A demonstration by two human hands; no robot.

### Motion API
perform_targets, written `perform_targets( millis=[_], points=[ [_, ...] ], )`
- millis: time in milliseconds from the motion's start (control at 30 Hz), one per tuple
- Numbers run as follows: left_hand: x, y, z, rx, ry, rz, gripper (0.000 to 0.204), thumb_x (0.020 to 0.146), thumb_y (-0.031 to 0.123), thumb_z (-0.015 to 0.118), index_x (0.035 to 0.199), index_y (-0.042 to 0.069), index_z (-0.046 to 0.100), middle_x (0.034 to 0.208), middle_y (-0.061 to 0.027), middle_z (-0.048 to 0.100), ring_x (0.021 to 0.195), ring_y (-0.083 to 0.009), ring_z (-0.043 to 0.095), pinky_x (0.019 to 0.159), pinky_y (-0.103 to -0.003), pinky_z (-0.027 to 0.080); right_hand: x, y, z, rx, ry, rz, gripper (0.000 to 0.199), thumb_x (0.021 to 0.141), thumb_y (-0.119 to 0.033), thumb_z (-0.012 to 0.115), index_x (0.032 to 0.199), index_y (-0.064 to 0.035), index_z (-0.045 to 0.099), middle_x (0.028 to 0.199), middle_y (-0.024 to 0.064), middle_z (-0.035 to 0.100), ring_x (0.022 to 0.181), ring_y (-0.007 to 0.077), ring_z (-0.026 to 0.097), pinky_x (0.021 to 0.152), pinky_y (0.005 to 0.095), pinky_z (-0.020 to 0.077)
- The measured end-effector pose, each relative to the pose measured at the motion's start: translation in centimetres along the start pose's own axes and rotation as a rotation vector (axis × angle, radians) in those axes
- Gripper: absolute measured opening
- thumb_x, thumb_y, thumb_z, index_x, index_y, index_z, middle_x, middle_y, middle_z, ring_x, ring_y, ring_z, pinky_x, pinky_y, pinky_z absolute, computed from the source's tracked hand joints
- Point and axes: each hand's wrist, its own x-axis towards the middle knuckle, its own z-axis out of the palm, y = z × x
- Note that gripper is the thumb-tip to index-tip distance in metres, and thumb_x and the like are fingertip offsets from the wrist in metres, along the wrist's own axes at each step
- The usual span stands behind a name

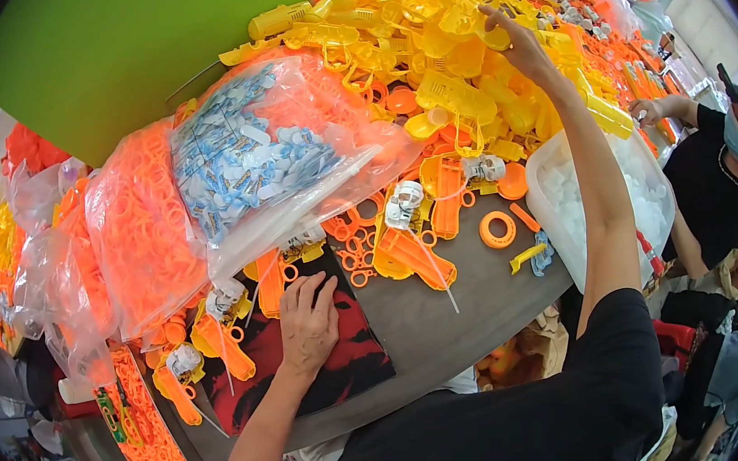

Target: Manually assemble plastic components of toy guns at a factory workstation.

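Note:
My left hand (pixel 310 324) lies on a red and black mat (pixel 359 345), fingers stretched out, touching the orange strip of a partly assembled toy (pixel 269 283). Up at the far right, my right hand (pixel 515 39) reaches into a big heap of yellow plastic parts (pixel 454 98). Its fingers are apart at a yellow shell, with no part held in them. Along the near side of the heap lie several half-built orange and yellow toys with white mechanisms, such as one toy (pixel 422 259) right of the mat. An orange ring (pixel 497 229) sits on the grey table (pixel 493 285).
A clear bag of orange rings (pixel 136 221) bears a pack of blue and white labels (pixel 242 154). Right of my right forearm stands a white tub (pixel 567 167) of translucent pieces. An orange-filled tray (pixel 157 446) holds scissors at left. Another person (pixel 707 165) works at right.

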Motion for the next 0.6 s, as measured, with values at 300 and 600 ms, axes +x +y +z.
perform_targets(
  millis=[300, 600],
  points=[
    [-1.0, -0.2, 1.2, -0.041, 0.04, 0.026, 0.041, 0.079, 0.005, 0.067, 0.121, 0.004, 0.066, 0.125, -0.0116, 0.06, 0.121, -0.0327, 0.053, 0.104, -0.045, 0.043, -0.9, 4.4, 1.3, -0.125, 0.124, -0.163, 0.054, 0.084, 0.005, 0.066, 0.135, -0.0112, 0.056, 0.138, 0.0109, 0.06, 0.132, 0.0282, 0.055, 0.108, 0.0366, 0.0445],
    [0.0, -0.9, 1.5, 0.002, 0.246, 0.182, 0.027, 0.083, 0.01, 0.064, 0.109, 0.005, 0.064, 0.115, -0.0077, 0.06, 0.115, -0.0276, 0.055, 0.1, -0.041, 0.044, -7.2, -24.1, -1.5, 0.063, 0.065, -0.045, 0.031, 0.095, -0.016, 0.073, 0.123, -0.0037, 0.067, 0.113, 0.0076, 0.074, 0.099, 0.0141, 0.067, 0.089, 0.0274, 0.0494]
  ],
)
